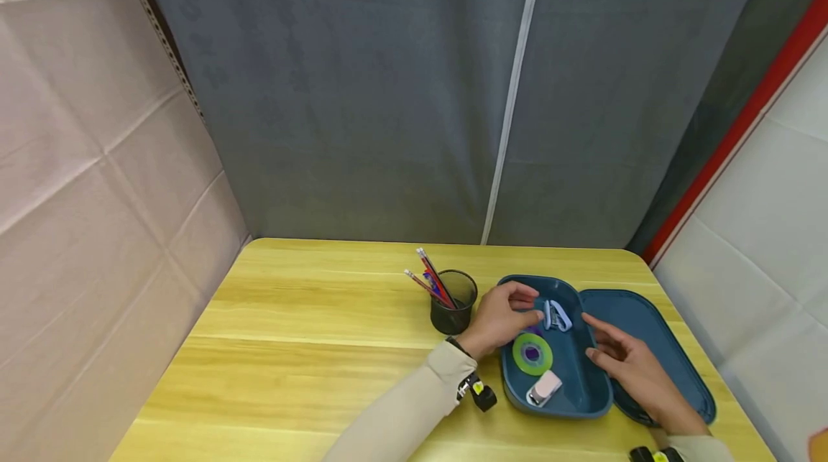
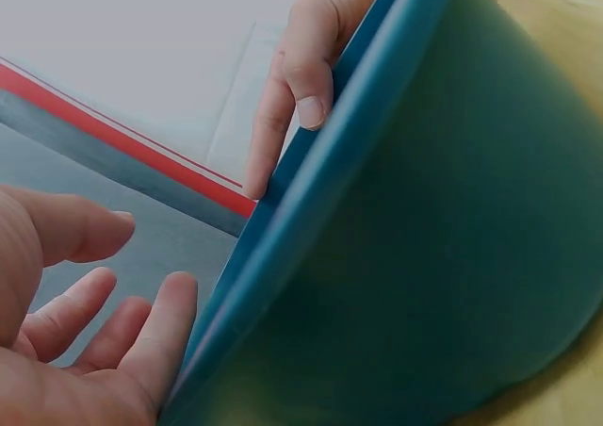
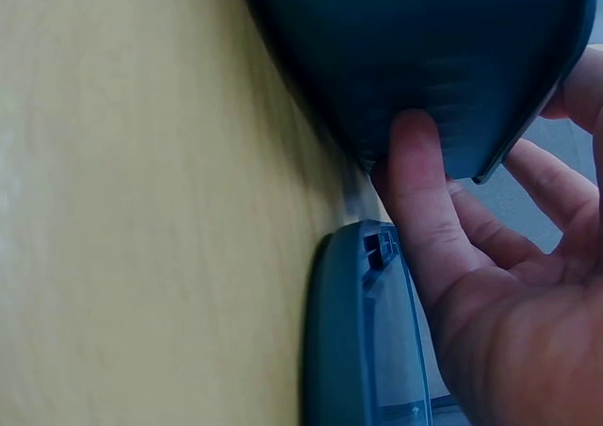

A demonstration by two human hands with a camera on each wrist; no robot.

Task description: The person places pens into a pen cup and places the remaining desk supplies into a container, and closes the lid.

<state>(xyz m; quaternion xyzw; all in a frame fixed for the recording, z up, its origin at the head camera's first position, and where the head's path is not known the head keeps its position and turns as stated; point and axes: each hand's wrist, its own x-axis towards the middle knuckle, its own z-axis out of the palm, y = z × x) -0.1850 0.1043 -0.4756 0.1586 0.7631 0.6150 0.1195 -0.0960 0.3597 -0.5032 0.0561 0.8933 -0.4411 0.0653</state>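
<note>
A dark blue rectangular box stands on the table. My left hand reaches over its left rim, fingers loosely spread and holding nothing. Thumb and fingers of my right hand hold the right rim; one digit presses the outer wall in the right wrist view. Inside the box lie a green tape roll with a purple piece partly hidden behind it, a small light blue V-shaped tool, and a pale pink block-like item with a metal part.
A matching blue lid lies at the right, partly behind the box and my right hand. Left of the box stands a black mesh pen cup with several pencils leaning out. A grey curtain hangs beyond the table's back edge.
</note>
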